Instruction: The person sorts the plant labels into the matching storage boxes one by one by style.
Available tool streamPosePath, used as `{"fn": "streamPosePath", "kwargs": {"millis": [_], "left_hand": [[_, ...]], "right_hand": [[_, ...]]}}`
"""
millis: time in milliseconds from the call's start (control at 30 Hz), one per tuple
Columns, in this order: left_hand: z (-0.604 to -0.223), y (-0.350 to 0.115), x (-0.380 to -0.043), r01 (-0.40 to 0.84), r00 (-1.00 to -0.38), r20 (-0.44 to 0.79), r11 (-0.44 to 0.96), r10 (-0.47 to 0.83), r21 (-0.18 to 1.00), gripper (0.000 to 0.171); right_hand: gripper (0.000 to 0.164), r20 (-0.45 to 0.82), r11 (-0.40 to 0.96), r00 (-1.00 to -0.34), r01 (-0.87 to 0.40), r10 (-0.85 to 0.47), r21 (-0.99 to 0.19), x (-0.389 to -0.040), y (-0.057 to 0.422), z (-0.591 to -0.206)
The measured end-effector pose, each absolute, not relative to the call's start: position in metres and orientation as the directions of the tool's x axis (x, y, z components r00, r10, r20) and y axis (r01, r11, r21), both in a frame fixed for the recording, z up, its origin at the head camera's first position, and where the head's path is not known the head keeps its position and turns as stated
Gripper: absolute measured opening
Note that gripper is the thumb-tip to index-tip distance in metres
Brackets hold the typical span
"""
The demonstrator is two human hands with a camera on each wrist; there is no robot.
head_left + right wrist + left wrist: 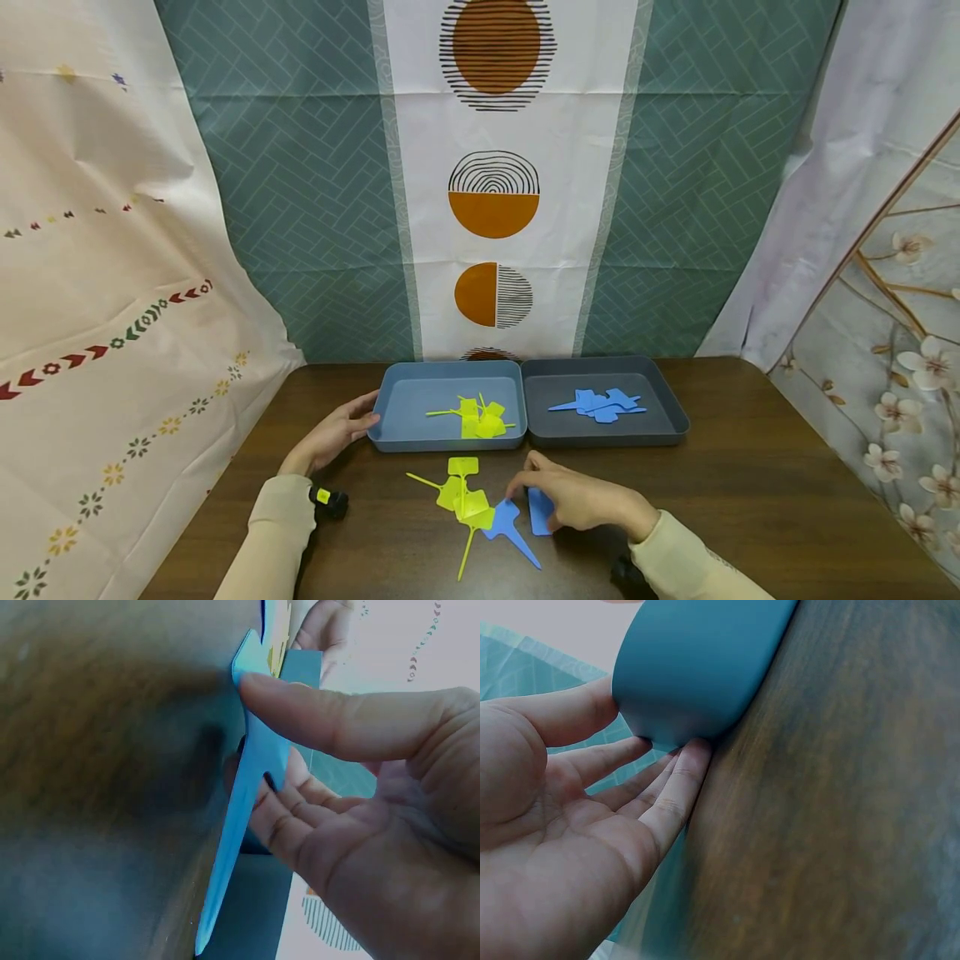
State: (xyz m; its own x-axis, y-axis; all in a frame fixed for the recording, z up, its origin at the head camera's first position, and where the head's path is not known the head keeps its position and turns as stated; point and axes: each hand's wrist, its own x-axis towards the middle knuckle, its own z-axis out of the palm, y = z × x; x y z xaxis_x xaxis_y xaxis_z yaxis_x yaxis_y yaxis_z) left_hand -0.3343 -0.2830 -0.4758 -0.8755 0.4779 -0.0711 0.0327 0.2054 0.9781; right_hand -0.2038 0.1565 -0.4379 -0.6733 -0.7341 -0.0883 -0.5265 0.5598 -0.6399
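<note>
My right hand [592,498] pinches a blue T-shaped plant label [262,746] at the table, thumb on one edge and fingers curled at the other. Just left of it lies another blue plant label [504,518], partly beneath a loose pile of yellow plant labels [471,502]. With fairly straight fingers, my left hand [337,429] touches the left end of the blue-grey tray [412,408]; in the left wrist view its fingertips meet the tray's lower edge [697,682]. Several yellow labels [483,421] lie inside that tray.
A dark grey tray [600,439] stands against the blue-grey one on the right, with several blue labels [603,404] heaped in it. Both trays sit at the back of the brown wooden table [750,483], before a hanging patterned cloth [495,125].
</note>
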Motion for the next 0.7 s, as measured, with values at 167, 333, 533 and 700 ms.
{"fn": "streamPosePath", "kwargs": {"millis": [167,333,533,700], "left_hand": [[-0.476,-0.283,-0.333,0.026,-0.878,-0.076,0.204,0.473,0.979,0.07],[-0.476,-0.284,-0.333,0.024,-0.877,-0.075,0.199,0.475,0.98,0.071],[-0.476,-0.284,-0.334,0.02,-0.875,-0.076,0.192,0.479,0.981,0.073],[-0.476,-0.284,-0.334,0.021,-0.876,-0.075,0.193,0.477,0.981,0.072]], "right_hand": [[0.06,-0.017,0.511,-0.664,-0.559,-0.748,-0.652,-0.21,0.161,-0.437],[0.049,0.016,0.481,-0.697,-0.511,-0.717,-0.712,-0.219,0.167,-0.431],[0.031,0.019,0.43,-0.734,-0.42,-0.679,-0.799,-0.223,0.176,-0.42],[0.018,0.04,0.426,-0.743,-0.426,-0.668,-0.798,-0.224,0.181,-0.414]]}}
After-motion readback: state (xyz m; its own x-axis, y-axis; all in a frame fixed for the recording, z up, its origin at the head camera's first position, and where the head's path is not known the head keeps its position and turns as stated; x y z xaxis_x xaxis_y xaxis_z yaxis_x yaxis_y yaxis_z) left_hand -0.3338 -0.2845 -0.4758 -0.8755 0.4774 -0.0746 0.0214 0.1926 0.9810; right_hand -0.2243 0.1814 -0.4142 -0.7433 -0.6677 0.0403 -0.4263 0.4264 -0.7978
